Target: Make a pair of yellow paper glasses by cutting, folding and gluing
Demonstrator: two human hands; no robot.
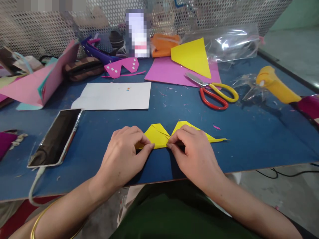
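We find both forearms reaching inward over the near edge of the blue tabletop (249, 146), the left from the lower left and the right from the lower right. A gold bangle (37, 217) sits on the left forearm. The two hands lie low, backs upward, knuckles bent, a short gap between their fingertips.

We record the left hand (128, 154) as curled, its thumb and forefinger pinching the lower edge of a yellow paper cutout (157, 132) on its left portion. We record the right hand (193, 142) as likewise curled, thumb and forefinger closed together on the same cutout near its middle, below the notch. How tightly either hand grips, we cannot tell.

We note the cutout's position: at the near side of the table, between and partly beneath the hands. It shows two peaks with a V-shaped notch between them, diagonal lines across the left peak, and a thin tapering strip running out to the right of the right hand.

Beyond the hands we see a white paper sheet (114, 96), red-and-yellow-handled scissors (204, 85) with blades partly resting on a pink sheet (163, 71), and a pink spectacles-shaped cutout (114, 69). To the left lies a smartphone (57, 137), cable attached.
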